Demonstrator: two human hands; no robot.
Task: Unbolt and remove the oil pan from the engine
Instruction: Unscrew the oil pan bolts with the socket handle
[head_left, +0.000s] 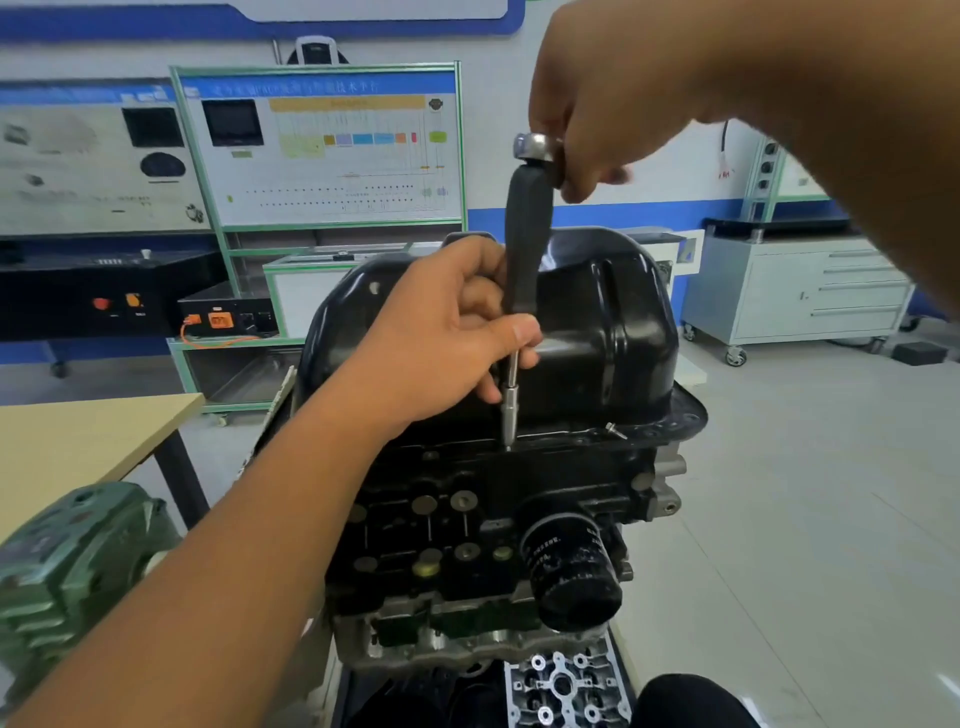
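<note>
The black oil pan (597, 322) sits on top of the upturned engine (467, 530), in the middle of the scene. A socket driver (522, 260) stands upright, its tip on the pan's near flange. The left hand (447, 332) pinches the driver's steel shaft; the right hand (587, 114) grips its top. A loose bolt (615, 430) lies on the flange to the right. An oil filter (571, 566) juts from the engine's near side.
</note>
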